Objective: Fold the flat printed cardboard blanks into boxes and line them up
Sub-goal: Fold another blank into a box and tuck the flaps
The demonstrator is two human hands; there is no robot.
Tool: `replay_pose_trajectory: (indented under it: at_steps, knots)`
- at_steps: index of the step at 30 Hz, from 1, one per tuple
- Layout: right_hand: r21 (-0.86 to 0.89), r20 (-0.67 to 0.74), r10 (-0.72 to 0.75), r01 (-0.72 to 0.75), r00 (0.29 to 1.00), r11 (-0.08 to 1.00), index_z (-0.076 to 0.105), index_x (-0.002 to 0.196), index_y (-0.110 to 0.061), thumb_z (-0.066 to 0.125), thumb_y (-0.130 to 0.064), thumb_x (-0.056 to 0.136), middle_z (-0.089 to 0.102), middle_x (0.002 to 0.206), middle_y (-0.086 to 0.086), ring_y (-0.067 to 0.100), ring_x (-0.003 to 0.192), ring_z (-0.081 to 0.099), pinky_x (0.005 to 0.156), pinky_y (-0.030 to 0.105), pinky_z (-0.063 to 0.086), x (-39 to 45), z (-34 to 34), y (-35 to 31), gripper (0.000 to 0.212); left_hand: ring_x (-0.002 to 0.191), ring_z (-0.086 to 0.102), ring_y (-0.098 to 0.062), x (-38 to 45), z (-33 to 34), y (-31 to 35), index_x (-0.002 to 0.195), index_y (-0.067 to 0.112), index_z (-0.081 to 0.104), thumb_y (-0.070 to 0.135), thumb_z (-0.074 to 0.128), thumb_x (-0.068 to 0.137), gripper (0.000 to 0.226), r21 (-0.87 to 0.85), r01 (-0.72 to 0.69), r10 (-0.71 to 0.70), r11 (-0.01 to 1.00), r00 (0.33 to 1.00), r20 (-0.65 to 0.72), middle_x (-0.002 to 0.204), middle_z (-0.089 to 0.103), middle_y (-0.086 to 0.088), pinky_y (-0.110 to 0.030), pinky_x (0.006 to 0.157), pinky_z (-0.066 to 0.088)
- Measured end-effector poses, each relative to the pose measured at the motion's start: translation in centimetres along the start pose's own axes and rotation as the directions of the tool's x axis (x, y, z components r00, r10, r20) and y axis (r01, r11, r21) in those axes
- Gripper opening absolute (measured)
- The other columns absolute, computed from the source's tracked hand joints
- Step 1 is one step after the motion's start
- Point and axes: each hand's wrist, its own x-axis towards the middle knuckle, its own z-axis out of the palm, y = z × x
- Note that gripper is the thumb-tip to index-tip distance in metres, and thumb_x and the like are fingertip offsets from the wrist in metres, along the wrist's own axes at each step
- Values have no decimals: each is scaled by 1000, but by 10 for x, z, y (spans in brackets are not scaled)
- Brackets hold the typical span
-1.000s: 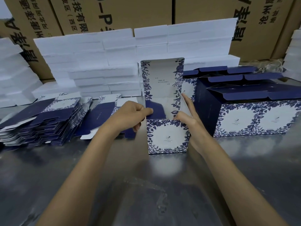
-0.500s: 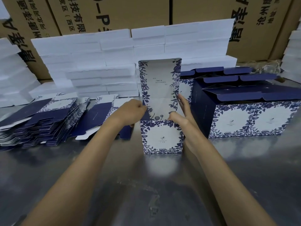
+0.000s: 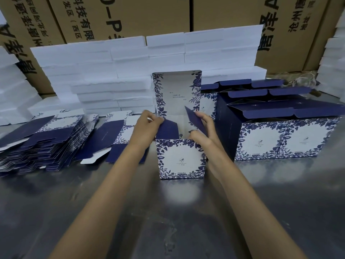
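Observation:
A blue-and-white floral box (image 3: 180, 159) stands upright on the metal table (image 3: 168, 217) in front of me, its tall printed lid flap (image 3: 176, 94) raised at the back. My left hand (image 3: 147, 128) pinches the dark blue left side flap (image 3: 168, 129) at the box's top edge. The right side flap (image 3: 195, 121) sticks up between the thumb and fingers of my right hand (image 3: 202, 132). A stack of flat printed blanks (image 3: 43, 144) lies to the left. Finished boxes (image 3: 283, 131) stand in rows to the right.
White foam slabs (image 3: 130, 71) are stacked behind the box and at both sides of the table. Brown shipping cartons (image 3: 112, 15) form a wall at the back. A few loose blanks (image 3: 113, 139) lie just left of my left hand.
The box's two dark blue side flaps, folded in half a second ago, now stand up and open in my hands. The box sits in about the same place.

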Motion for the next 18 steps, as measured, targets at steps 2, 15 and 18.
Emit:
replay_pose_trajectory:
  at_steps: [2, 15, 18]
  knots:
    - [12, 22, 8, -8, 1000, 1000, 52, 124, -51, 76, -35, 67, 65, 111, -31, 6, 106, 67, 89, 32, 56, -1, 0, -1, 64, 86, 63, -19, -3, 4, -4, 91, 25, 53, 19, 66, 95, 15, -210, -52, 37, 976, 997, -73, 104, 63, -5, -31, 72, 52]
    - [-326, 150, 98, -45, 984, 944, 66, 115, -50, 79, -53, 71, 62, 109, -15, -1, 96, 64, 89, 20, 44, 0, -37, -27, 46, 108, 66, -16, -20, 13, -28, 109, 25, 72, 20, 61, 94, 18, -538, -46, 80, 841, 996, 40, 128, 66, -2, -30, 83, 51]
    - [-310, 146, 89, -40, 985, 950, 71, 98, -34, 81, -29, 83, 53, 66, -7, 7, 68, 55, 69, 14, 47, 1, -41, -33, 19, 106, 67, -11, -21, 19, -28, 107, 24, 72, 19, 60, 95, 18, -551, -59, 87, 833, 996, 23, 125, 68, 3, -28, 85, 53]
